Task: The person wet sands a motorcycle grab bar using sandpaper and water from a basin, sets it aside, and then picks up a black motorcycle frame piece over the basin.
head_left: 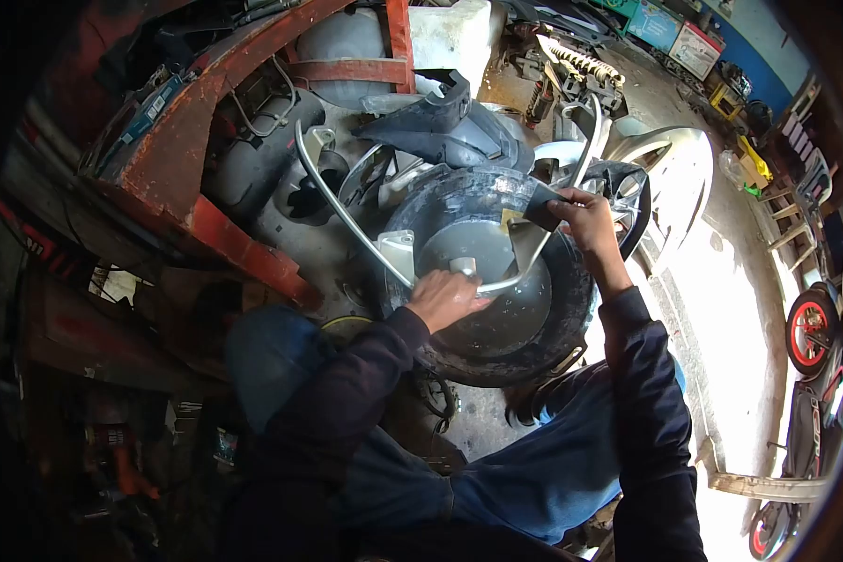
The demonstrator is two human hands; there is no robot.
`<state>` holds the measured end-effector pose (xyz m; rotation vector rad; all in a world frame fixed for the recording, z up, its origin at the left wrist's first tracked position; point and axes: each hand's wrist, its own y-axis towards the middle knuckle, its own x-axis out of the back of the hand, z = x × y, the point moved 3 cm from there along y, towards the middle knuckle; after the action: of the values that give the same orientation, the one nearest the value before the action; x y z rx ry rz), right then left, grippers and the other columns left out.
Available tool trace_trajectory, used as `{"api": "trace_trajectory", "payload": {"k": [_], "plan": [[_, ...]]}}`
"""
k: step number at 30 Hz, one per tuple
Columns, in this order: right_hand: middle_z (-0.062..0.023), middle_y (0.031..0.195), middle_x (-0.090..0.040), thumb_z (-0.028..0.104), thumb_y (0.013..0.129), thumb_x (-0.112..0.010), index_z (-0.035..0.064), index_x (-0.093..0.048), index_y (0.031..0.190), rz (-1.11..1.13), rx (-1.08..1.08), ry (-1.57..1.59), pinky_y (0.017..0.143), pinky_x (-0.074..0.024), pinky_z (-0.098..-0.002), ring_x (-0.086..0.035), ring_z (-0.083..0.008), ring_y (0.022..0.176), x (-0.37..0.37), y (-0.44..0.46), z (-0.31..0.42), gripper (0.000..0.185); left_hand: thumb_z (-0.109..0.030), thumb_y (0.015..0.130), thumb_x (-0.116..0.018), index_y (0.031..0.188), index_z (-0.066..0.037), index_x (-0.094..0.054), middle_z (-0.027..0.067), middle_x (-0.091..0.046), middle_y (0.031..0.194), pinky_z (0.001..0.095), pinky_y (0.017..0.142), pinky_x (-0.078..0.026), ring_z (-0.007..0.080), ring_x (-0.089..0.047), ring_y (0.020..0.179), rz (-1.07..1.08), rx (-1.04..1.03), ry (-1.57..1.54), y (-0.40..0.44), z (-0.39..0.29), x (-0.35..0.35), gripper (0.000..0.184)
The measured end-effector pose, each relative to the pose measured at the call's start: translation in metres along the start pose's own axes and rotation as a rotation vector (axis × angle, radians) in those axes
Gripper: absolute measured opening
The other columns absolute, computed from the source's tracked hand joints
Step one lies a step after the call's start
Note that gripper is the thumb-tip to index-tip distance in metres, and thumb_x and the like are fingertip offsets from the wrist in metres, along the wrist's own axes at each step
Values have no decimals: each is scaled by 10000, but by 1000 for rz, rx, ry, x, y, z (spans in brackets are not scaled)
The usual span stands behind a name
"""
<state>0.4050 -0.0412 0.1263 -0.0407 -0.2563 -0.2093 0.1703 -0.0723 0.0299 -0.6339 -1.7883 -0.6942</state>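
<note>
A silver U-shaped tubular rail [345,217] with flat mounting tabs lies across a black tub [571,314] of cloudy grey water [510,326]. My left hand [445,300] is closed around the bend of the rail, over the water at the tub's near side. On the right, my right hand [590,228] pinches a small dark sheet [543,206] that looks like sandpaper. The sheet is beside the rail's right arm, above a tab; whether it touches the metal is hard to tell.
Behind the tub are dark plastic fairing panels [454,131] and a spring shock absorber [581,61]. A rusty red metal frame [244,248] stands at left. A pale body panel [679,164] leans at right, and a motorcycle wheel [810,328] shows at the far right.
</note>
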Motion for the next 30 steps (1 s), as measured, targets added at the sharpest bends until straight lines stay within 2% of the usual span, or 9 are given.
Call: {"api": "trace_trajectory", "payload": {"k": [4, 6, 7, 9, 10, 15, 19, 26, 30], "plan": [[-36, 897, -702, 131, 847, -721, 32, -737, 980, 8, 40, -162, 698, -487, -278, -620, -113, 756, 6, 6, -10, 167, -417, 907, -640, 924, -26, -679, 158, -652, 628, 431, 525, -530, 334, -679, 584, -41, -30, 84, -6, 15, -11, 393], [-112, 996, -670, 130, 817, -717, 14, -731, 965, -241, 416, -523, 785, -493, -355, -637, -217, 893, 4, -5, 0, 189, -390, 920, -634, 913, -31, -662, 149, -657, 644, 428, 522, -531, 324, -676, 581, -35, 6, 113, -11, 18, -13, 360], [-112, 996, -670, 130, 817, -717, 14, -731, 965, -241, 413, -519, 785, -493, -355, -637, -217, 893, -1, -12, 7, 189, -390, 920, -634, 913, -31, -662, 149, -657, 644, 428, 522, -531, 324, -676, 581, -31, 7, 115, -12, 19, -15, 360], [-209, 1047, -607, 92, 783, -668, 6, -726, 956, -331, 491, -689, 859, -481, -454, -606, -344, 1001, -11, -29, 27, 201, -372, 925, -633, 937, -30, -659, 148, -661, 662, 425, 522, -533, 325, -677, 586, -65, 19, 120, -14, 21, -17, 343], [-191, 942, -599, 90, 789, -648, 11, -718, 902, -376, 592, -727, 811, -496, -473, -626, -371, 909, -18, -35, 35, 154, -372, 925, -633, 937, -30, -659, 148, -661, 662, 425, 522, -533, 325, -677, 586, -64, 23, 122, -13, 18, -14, 343], [-181, 882, -620, 54, 795, -644, 36, -698, 884, -93, 592, -594, 710, -522, -477, -642, -395, 772, -48, -45, 36, 106, -348, 928, -633, 930, -27, -644, 145, -656, 662, 425, 525, -539, 326, -679, 587, -74, 36, 108, -9, 5, -14, 322], [-189, 936, -630, -29, 803, -591, 52, -673, 1002, 119, 670, -638, 761, -527, -483, -645, -407, 839, -74, -35, 10, 230, -320, 919, -639, 923, -19, -629, 167, -671, 756, 422, 547, -555, 334, -687, 606, -41, 32, 100, -12, -5, -32, 301], [-105, 1051, -651, 57, 824, -611, 125, -749, 1021, 311, 750, -1066, 832, -540, -424, -656, -312, 988, -107, -18, -37, 250, -269, 905, -633, 913, -43, -608, 134, -669, 774, 394, 583, -566, 284, -699, 648, -47, -47, 190, -17, -27, -55, 228], [-105, 1056, -652, 76, 817, -642, 123, -750, 1033, 425, 763, -1022, 849, -534, -425, -654, -312, 988, -111, -6, -52, 246, -226, 880, -632, 932, -48, -616, 104, -666, 762, 373, 577, -565, 253, -705, 666, -13, -73, 223, -20, -43, -42, 186]]}}
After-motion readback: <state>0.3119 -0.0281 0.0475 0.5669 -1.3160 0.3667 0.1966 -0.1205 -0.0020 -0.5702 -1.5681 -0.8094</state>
